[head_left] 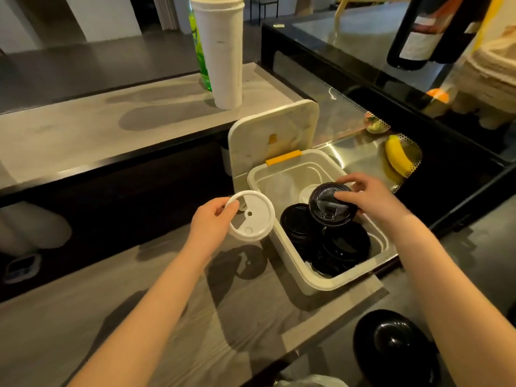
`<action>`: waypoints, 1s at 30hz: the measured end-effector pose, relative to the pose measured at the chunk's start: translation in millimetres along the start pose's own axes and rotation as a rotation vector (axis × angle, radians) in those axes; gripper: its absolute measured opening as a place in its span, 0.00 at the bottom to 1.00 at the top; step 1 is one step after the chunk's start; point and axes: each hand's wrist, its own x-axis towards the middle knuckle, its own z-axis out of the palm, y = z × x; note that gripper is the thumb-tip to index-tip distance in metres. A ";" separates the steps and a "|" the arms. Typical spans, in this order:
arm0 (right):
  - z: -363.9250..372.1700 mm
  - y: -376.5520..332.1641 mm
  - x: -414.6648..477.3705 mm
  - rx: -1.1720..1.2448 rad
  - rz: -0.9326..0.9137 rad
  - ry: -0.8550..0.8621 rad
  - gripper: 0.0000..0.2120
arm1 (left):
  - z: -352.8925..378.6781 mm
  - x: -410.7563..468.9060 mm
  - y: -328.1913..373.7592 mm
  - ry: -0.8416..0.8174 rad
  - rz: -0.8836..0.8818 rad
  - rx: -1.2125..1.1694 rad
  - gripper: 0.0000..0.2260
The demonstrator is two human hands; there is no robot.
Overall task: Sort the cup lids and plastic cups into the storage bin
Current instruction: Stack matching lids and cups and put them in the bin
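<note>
**Two lids in hand at the open storage bin**

Pinches a white lid (pixel 252 216) at its rim with the left hand (pixel 212 222), between thumb and fingers. Holds it in the air above the grey counter (pixel 111 289), just beside the left wall of the storage bin (pixel 321 286) and outside it.

Grips a black lid (pixel 332 206) with the right hand (pixel 371 196), fingers curled around its far edge. Holds it tilted over the middle of the bin, above the lids already inside.

Inside the bin, at the near end: more black lids (pixel 346 244), piled loosely and overlapping. At the far end: something clear and pale on the bottom, too faint to name.

Behind the bin: its hinged cover (pixel 275 135), standing upright and open, with a yellow latch (pixel 283 158) at the far rim.

On the raised ledge (pixel 83 129) further back: a tall stack of white cups (pixel 223 51), upright, and a green bottle (pixel 199 57) just behind it, partly hidden.

To the right of the bin, behind glass: a banana (pixel 398 157).

At the lower right corner: a round, glossy black object (pixel 391 339), impossible to say what.
</note>
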 end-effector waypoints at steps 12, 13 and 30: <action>-4.7 21.1 -2.7 -0.081 -0.042 -0.153 0.15 | 51.8 10.9 14.0 -0.103 -0.034 -0.032 0.09; 3.7 20.7 -0.7 -0.054 -0.061 -0.168 0.15 | 53.4 11.8 14.8 -0.088 -0.035 -0.031 0.09; 43.2 25.9 17.7 -0.519 -0.120 -0.232 0.25 | 57.7 30.6 17.7 -0.023 -0.062 -0.098 0.09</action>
